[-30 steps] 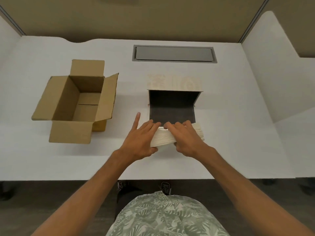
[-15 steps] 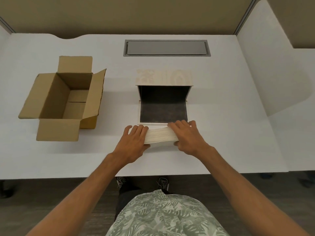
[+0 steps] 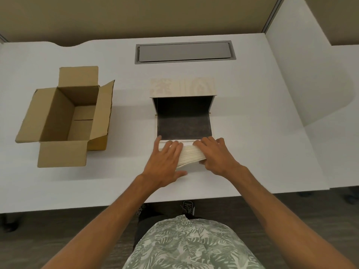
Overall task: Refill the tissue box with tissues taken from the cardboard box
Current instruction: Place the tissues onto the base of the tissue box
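Observation:
A stack of cream tissues (image 3: 191,156) lies on the white table just in front of the tissue box (image 3: 183,121). The tissue box is light wood with a dark lining, and its flap lies open toward me. My left hand (image 3: 166,162) presses on the stack's left end with fingers spread over it. My right hand (image 3: 215,155) grips the right end, thumb tucked under. The brown cardboard box (image 3: 66,113) stands at the left with its flaps open and shows nothing inside.
A grey metal cable hatch (image 3: 184,52) is set into the white table (image 3: 262,133) behind the tissue box. A white partition panel (image 3: 310,74) rises at the right. The table's front edge runs close to my body.
Both hands have shifted along the tissue stack, the left sliding further over its top. The stack sits a little nearer the box's open flap. The camera has tilted slightly.

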Demonstrator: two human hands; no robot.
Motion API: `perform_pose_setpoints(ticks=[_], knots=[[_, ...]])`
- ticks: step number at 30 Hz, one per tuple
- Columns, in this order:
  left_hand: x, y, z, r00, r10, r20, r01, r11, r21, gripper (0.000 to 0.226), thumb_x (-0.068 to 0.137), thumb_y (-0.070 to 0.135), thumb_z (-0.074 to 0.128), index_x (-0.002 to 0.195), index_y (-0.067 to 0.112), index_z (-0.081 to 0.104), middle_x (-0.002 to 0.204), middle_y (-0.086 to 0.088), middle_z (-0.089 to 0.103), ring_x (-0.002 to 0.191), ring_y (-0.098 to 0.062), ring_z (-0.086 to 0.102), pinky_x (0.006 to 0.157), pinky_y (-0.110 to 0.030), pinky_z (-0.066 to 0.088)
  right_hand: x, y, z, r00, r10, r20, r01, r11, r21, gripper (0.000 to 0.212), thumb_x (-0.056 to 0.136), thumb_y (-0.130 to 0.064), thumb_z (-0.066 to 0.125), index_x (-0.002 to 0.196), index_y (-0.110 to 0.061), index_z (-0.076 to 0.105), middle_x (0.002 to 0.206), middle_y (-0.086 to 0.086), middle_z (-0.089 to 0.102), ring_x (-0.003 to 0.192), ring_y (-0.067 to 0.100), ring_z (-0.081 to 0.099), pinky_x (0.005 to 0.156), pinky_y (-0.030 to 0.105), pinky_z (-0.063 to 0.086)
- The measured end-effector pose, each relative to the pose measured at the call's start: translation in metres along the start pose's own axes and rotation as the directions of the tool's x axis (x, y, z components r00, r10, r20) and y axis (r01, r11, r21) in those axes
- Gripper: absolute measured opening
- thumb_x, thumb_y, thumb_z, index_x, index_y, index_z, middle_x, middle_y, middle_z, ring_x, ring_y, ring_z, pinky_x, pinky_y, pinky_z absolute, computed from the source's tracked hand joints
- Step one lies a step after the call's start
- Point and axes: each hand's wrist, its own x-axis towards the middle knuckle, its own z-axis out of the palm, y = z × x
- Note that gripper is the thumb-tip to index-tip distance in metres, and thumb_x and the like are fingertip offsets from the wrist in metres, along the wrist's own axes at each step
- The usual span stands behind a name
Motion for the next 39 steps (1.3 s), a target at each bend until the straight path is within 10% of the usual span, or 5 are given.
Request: perform_pose_setpoints(ticks=[6, 10, 14, 39], knots=[[0.026, 0.024, 0.005, 1.0, -0.002, 0.023, 0.004, 0.997, -0.083, 0.066, 0.097, 0.057, 0.044, 0.145, 0.015, 0.029, 0.148, -0.008, 0.042, 0.132, -0.025, 0.041, 0.115, -0.044, 0.026, -0.019, 0.003, 0.005, 0.98, 0.158, -0.122, -0.123, 0.959, 0.253, 0.089, 0.077, -0.028, 0.082, 0.15, -0.021, 0.031, 0.154, 0.004, 0.038, 0.137, 0.022, 0.039, 0.11, 0.038, 0.034], [0.027, 0.023, 0.01, 1.0, -0.017, -0.016, 0.015, 0.991, -0.133, 0.059, 0.095, 0.055, 0.049, 0.138, 0.016, 0.038, 0.14, -0.007, 0.049, 0.123, -0.025, 0.048, 0.108, -0.041, 0.036, -0.047, 0.013, 0.013, 0.852, 0.522, -0.04, -0.318, 0.577, 0.752, 0.102, 0.075, -0.026, 0.085, 0.154, -0.033, 0.02, 0.161, -0.007, 0.026, 0.14, 0.006, 0.029, 0.11, 0.025, 0.029], [0.028, 0.022, 0.013, 0.999, -0.038, -0.003, 0.037, 0.989, -0.145, 0.059, 0.094, 0.057, 0.047, 0.138, 0.018, 0.038, 0.141, -0.006, 0.049, 0.124, -0.025, 0.048, 0.109, -0.042, 0.035, -0.061, 0.006, 0.028, 0.868, 0.49, 0.077, -0.29, 0.376, 0.88, 0.106, 0.078, -0.009, 0.082, 0.157, -0.032, 0.015, 0.163, -0.011, 0.022, 0.148, 0.006, 0.023, 0.121, 0.035, 0.026], [0.031, 0.019, 0.008, 0.999, -0.019, 0.041, 0.025, 0.991, -0.132, 0.059, 0.097, 0.057, 0.041, 0.145, 0.023, 0.032, 0.148, -0.002, 0.043, 0.129, -0.022, 0.043, 0.113, -0.043, 0.029, -0.048, -0.007, 0.042, 0.912, 0.41, 0.013, -0.21, 0.439, 0.873, 0.104, 0.079, -0.01, 0.08, 0.157, -0.031, 0.014, 0.159, -0.008, 0.031, 0.144, 0.006, 0.03, 0.12, 0.033, 0.031]])
